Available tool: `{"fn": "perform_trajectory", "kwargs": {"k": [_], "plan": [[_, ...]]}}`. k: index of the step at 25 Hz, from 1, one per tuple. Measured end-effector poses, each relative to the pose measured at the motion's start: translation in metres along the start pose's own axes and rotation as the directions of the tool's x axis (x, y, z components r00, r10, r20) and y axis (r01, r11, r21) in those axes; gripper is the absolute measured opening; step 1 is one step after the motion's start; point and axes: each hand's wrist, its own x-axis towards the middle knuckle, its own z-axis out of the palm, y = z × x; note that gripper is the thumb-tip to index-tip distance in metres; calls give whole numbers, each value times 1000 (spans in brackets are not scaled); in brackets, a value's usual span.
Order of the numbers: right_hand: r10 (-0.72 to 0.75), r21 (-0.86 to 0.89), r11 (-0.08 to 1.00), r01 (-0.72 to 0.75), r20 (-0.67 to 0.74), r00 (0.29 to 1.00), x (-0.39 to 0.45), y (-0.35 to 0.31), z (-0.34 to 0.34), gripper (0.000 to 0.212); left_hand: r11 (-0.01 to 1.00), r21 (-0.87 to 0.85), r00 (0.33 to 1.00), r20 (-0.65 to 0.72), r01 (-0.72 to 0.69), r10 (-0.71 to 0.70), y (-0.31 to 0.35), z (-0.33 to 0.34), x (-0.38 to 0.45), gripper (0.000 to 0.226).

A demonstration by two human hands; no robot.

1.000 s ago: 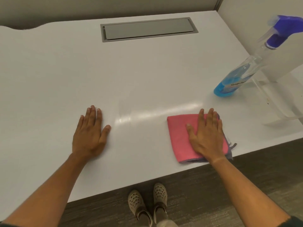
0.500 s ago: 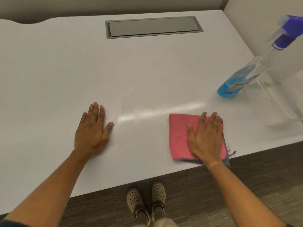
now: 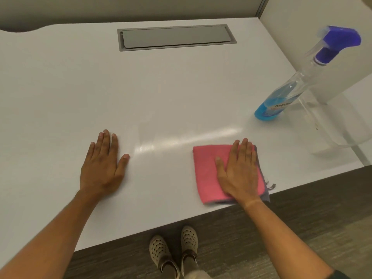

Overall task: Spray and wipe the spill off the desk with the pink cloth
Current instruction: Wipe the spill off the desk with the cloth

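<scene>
Across the last 1 second nothing has shifted: the left hand [image 3: 102, 168] stays flat with fingers released on the tabletop [image 3: 60, 93], the right hand [image 3: 239, 172] still presses the pink cloth [image 3: 207, 172] at lower right, spray bottle [image 3: 281, 97] untouched at far right, so wiping looks paused or finished.

It looked like an office. The desk [image 3: 60, 87] was a wide white worktop with a grey cable hatch [image 3: 176, 37] (lid closed) set flush near its back edge. Plain partition panels [image 3: 322, 9] boxed it in behind and to the right, and grey-brown carpet [image 3: 302, 228] covered the floor below.
</scene>
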Motion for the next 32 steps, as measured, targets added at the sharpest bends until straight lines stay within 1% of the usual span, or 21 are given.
{"fn": "perform_trajectory", "kwargs": {"k": [1,2,5,6,7,9,11,12,13,14,15,17,18,19,20,22,23,26,27,30,32], "plan": [[22,28,999,-22,-7,1000,11,-12,-2,85,1000,2,1000,-1,0,0,0,0,0,77],[-2,48,999,2,4,1000,17,-21,-2,84,1000,7,1000,1,-2,2,0,0,0,77],[-263,9,965,263,55,963,-2,-15,-1,83,1000,1,1000,12,-12,11,-2,0,0,77],[-303,-9,953,304,76,950,-17,-4,1,83,1000,-4,1000,14,-10,10,-2,-1,0,78],[-277,-27,960,280,82,957,-32,10,0,83,1000,-7,1000,11,-7,7,-2,-1,-1,78],[-97,-27,995,98,35,995,-31,29,-1,85,1000,-8,1000,1,-3,3,-1,-1,0,78],[112,10,994,-112,-1,994,3,20,-8,87,1000,2,1000,4,-2,2,-1,0,1,77],[155,30,987,-155,-8,988,24,8,-12,88,1000,6,1000,4,1,-1,0,0,1,77],[135,35,990,-135,3,991,40,-7,-16,88,1000,7,1000,3,3,-3,0,0,0,77],[61,22,998,-61,9,998,48,-22,-15,87,1000,5,1000,4,0,0,0,1,0,78],[-53,7,999,53,8,999,48,-31,-10,87,1000,1,1000,8,-4,4,-1,1,1,78],[-251,-22,967,252,37,967,24,-33,0,86,1000,1,1000,22,-9,9,-3,0,1,78],[-281,-21,959,283,65,957,8,-26,1,85,1000,4,1000,22,-10,10,-4,0,1,78],[-256,-10,966,257,78,964,-4,-17,1,83,1000,6,1000,15,-10,10,-4,0,1,78],[-183,13,983,183,58,981,-10,-10,0,81,1000,6,1000,9,-8,8,-4,-1,2,79],[17,53,998,-17,3,1000,-16,-8,-4,74,1000,5,1000,14,-10,10,-4,0,2,79],[35,67,997,-35,-11,999,-19,-10,-6,72,1000,4,1000,12,-8,8,-3,0,1,79],[-171,65,984,168,58,984,-26,-20,-2,74,1000,5,1000,-1,-9,9,-4,0,2,79],[-174,35,984,172,59,983,-20,-20,-1,76,1000,8,1000,-4,-10,10,-5,-1,3,78],[23,37,999,-22,-35,999,25,-23,-4,78,1000,8,1000,-9,-9,9,-3,1,2,78],[109,55,993,-106,-48,993,63,-35,-8,80,1000,-1,1000,-17,-6,6,-2,0,2,77]]}}
